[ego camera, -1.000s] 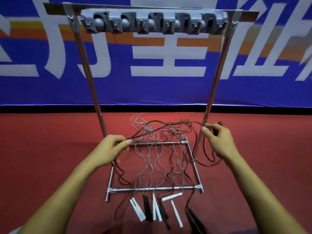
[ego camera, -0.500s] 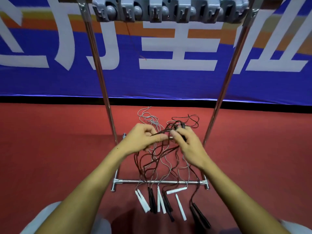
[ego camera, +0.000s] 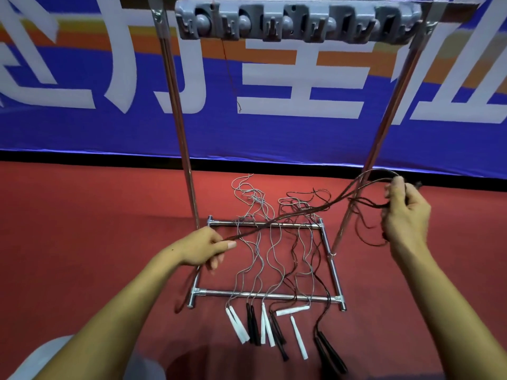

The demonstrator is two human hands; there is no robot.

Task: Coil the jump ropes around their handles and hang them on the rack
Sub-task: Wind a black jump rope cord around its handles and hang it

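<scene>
The hands have drawn apart: left hand (ego camera: pixel 204 249) pinches the dark rope (ego camera: pixel 288 216), right hand (ego camera: pixel 406 215) grips its loops beside the rack (ego camera: pixel 299 21)

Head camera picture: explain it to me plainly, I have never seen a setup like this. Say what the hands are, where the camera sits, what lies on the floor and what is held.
The camera sits on a person's head, looking down at their own bare arms. A metal rack stands on the red floor, with a grey hook bar on top. Jump ropes lie tangled over its base, white and black handles nearest the person. The left hand and right hand stretch a dark rope between them; the right also holds loops of it.
</scene>
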